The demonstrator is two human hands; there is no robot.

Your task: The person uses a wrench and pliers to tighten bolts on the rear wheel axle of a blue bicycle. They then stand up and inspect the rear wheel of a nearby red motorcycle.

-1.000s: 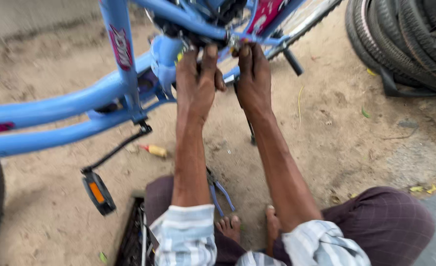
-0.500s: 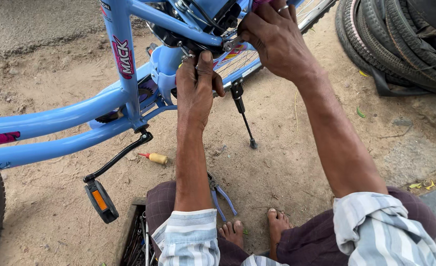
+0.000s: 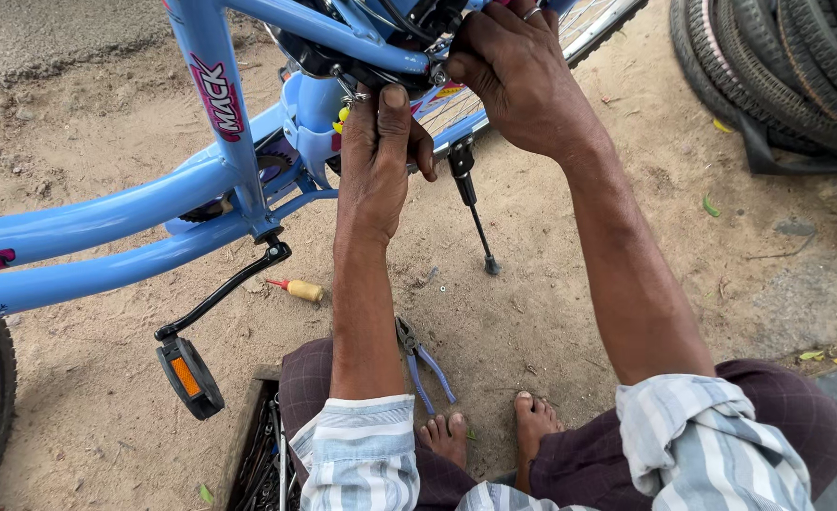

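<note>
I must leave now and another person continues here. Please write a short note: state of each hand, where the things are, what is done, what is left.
Left hand: grip closed on a small part under the blue bike frame, near the crank.
Right hand: gripping the rear hub area beside the kickstand.
Kickstand is down, tip on the sand.
Pliers and small screwdriver lie on the ground; pedal hangs at lower left.
Done and left: cannot tell; the fitting is hidden by the hands.

Both arms outstretched; left hand (image 3: pixel 378 156) and right hand (image 3: pixel 513 76) seemingly gripping.
</note>
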